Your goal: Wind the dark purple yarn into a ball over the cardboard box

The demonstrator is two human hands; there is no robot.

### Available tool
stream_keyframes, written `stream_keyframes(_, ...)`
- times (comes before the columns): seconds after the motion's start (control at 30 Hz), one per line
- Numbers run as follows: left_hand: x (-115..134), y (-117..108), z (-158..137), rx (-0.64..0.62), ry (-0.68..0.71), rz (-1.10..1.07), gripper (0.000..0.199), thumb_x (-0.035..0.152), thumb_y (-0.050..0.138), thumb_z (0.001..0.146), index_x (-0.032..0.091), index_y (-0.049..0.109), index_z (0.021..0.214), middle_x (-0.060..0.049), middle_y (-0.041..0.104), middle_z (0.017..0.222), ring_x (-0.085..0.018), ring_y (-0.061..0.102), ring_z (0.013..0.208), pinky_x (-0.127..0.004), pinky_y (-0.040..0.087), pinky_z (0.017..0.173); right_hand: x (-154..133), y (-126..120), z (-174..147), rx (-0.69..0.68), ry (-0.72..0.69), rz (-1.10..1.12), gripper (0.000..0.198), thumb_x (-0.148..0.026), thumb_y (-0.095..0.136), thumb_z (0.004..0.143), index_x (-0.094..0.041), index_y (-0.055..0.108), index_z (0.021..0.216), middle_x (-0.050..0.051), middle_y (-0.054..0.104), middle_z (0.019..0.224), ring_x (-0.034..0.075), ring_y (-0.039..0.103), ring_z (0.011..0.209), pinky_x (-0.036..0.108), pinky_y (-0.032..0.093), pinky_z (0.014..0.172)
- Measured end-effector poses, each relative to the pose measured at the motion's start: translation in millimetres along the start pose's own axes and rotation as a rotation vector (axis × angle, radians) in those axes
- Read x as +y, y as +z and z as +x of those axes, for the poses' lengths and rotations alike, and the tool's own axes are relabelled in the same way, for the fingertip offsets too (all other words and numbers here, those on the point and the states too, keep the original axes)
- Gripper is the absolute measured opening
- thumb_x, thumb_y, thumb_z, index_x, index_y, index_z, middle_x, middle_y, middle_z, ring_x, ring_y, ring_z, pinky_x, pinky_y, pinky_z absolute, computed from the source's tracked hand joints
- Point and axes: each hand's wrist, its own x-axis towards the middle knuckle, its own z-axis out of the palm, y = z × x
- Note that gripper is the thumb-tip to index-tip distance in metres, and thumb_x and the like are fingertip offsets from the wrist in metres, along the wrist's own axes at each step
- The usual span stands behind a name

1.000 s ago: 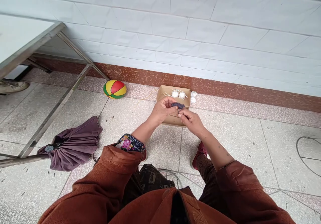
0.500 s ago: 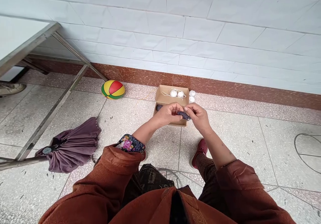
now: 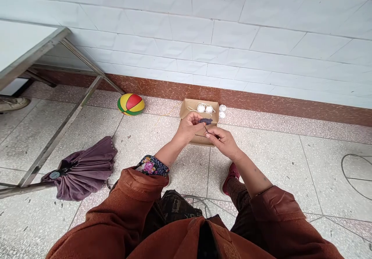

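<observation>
A small dark purple-grey bundle of yarn point(image 3: 205, 121) is pinched in my left hand point(image 3: 189, 129), sticking out past the fingertips. Closed below and to the right of it, my right hand point(image 3: 223, 139) grips a dark strand that runs up to the bundle. Both hands are over an open cardboard box point(image 3: 186, 110), whose lower part they partly hide. Two white balls of yarn point(image 3: 205, 108) with loose ends lie on the box's raised lid. Beside the lid on the floor are more white balls point(image 3: 222, 111).
A striped ball point(image 3: 131, 104) rests near the wall. On the left stand a metal-framed table point(image 3: 62, 34) and a folded purple umbrella point(image 3: 84, 168). Someone's shoe point(image 3: 13, 104) shows at the left edge. A wire loop point(image 3: 344, 170) lies on the right.
The yarn bundle has risen a little and moved left with my left hand. My right hand has come down off the bundle, and a strand now stretches between them.
</observation>
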Motion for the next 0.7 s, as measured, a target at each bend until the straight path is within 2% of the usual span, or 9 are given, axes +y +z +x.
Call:
stream_keyframes(0.1,-3,-3,0,-0.058,-0.009,0.065,0.029,0.024,0.082,0.07,0.019,0.061,0.09,0.002,0.064,0.083,-0.01,0.056,0.073,-0.026,0.043,0.072,0,-6,0,0.103,0.012,0.047,0.031,-0.053,0.061,0.098,-0.025,0.075,0.092,0.004,0.075,0.09,0.021,0.068,0.083,0.036,0.055,0.082)
stream_keyframes(0.23,-3,-1,-7,-0.249,-0.028,0.124,0.026,0.023,0.081,0.07,0.018,0.062,0.086,0.001,0.065,0.082,-0.011,0.057,0.073,-0.027,0.043,0.072,7,-12,3,0.282,0.074,0.04,0.03,-0.053,0.064,0.096,-0.025,0.074,0.092,0.005,0.075,0.092,0.023,0.068,0.087,0.037,0.054,0.085)
stream_keyframes(0.33,0,4,-12,-0.393,-0.065,0.049,0.027,0.023,0.082,0.069,0.017,0.063,0.087,0.001,0.066,0.083,-0.011,0.059,0.074,-0.028,0.045,0.074,13,-13,6,0.332,0.121,-0.004,0.031,-0.053,0.063,0.096,-0.025,0.073,0.089,0.003,0.072,0.085,0.021,0.065,0.081,0.034,0.052,0.079)
stream_keyframes(0.4,4,6,-15,-0.442,-0.099,-0.018,0.029,0.024,0.084,0.07,0.017,0.064,0.089,0.001,0.067,0.083,-0.011,0.061,0.074,-0.027,0.045,0.075,18,-12,6,0.336,0.147,-0.037,0.031,-0.052,0.061,0.096,-0.024,0.071,0.087,0.002,0.068,0.079,0.02,0.061,0.074,0.033,0.049,0.074)
stream_keyframes(0.53,10,9,-14,-0.362,-0.139,-0.143,0.033,0.023,0.088,0.068,0.017,0.064,0.09,0.001,0.068,0.086,-0.01,0.062,0.077,-0.025,0.046,0.076,30,-8,5,0.296,0.185,-0.065,0.03,-0.048,0.054,0.099,-0.025,0.069,0.087,0.0,0.066,0.076,0.019,0.06,0.071,0.031,0.047,0.07)
stream_keyframes(0.7,7,12,-8,-0.259,-0.121,-0.178,0.039,0.025,0.089,0.067,0.018,0.068,0.099,-0.001,0.071,0.092,-0.012,0.064,0.081,-0.028,0.05,0.08,34,2,-2,0.14,0.176,-0.164,0.023,-0.037,0.055,0.098,-0.026,0.073,0.094,0.002,0.075,0.085,0.022,0.067,0.078,0.032,0.05,0.072)
